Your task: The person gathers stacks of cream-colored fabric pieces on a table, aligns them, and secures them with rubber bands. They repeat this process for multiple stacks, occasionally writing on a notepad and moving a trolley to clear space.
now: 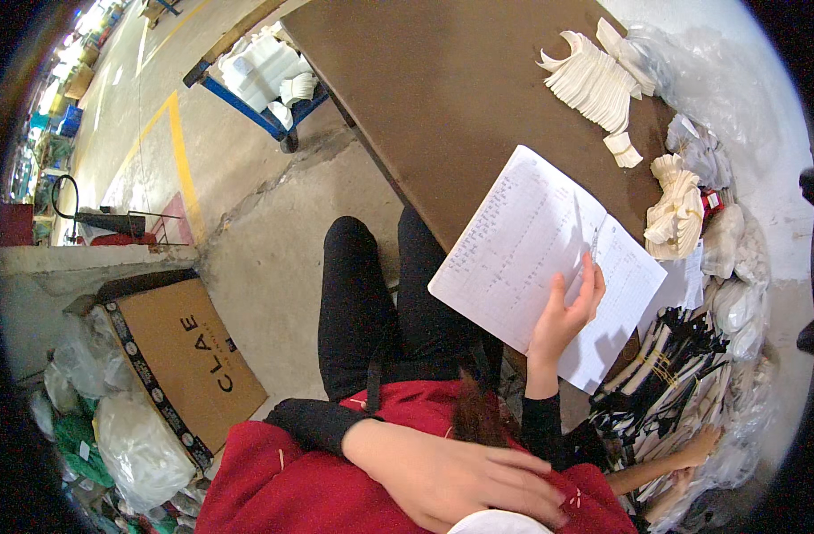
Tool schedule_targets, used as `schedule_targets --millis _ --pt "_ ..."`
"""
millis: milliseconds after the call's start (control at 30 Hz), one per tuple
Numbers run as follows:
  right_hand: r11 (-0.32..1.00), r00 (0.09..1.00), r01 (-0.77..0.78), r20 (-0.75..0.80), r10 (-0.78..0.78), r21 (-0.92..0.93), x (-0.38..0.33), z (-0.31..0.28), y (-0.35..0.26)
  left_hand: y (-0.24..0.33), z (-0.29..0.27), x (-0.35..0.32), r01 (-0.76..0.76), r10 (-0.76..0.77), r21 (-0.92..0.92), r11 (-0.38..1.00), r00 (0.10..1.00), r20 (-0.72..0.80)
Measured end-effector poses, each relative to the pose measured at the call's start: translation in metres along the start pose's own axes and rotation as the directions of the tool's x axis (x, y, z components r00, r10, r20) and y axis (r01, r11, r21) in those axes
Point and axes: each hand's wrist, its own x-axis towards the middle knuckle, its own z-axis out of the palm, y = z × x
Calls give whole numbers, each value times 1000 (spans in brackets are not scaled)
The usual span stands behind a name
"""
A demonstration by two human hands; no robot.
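Note:
An open notebook (514, 240) with handwritten lines lies tilted over the near edge of the brown table. My right hand (567, 311) is over its right-hand page, with a thin, pale pen (596, 238) at the fingertips; the exact grip is partly hidden. My left hand (460, 472) is held across the front of my red top (291, 481), fingers stretched out and slightly blurred. Just below it, a white rounded thing (500, 523) shows at the lower edge; I cannot tell what it is.
Stacked cream pieces (594, 84) and a tied cream bundle (674, 209) lie on the brown table (425, 80). Black and white strips (656, 365) are piled at right, near another person's hands (692, 452). A cardboard box (189, 356), plastic bags (140, 445) and a blue cart (247, 111) stand left.

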Motion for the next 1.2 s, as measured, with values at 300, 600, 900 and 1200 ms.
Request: schedule_targets --millis 300,600,900,1200 --pt "999 999 -32 16 32 -22 0 -2 -7 -52 26 -38 72 -36 223 972 987 -160" --pt "998 998 -51 29 52 -23 -2 -3 -7 -73 14 -98 373 -235 427 824 910 -341" --pt "999 999 -30 16 30 -25 -2 -2 -3 -76 -5 -136 599 -380 425 678 781 -495" --pt "999 998 -48 29 49 -24 0 -4 -11 -60 -20 -125 778 -442 -132 614 201 -874"
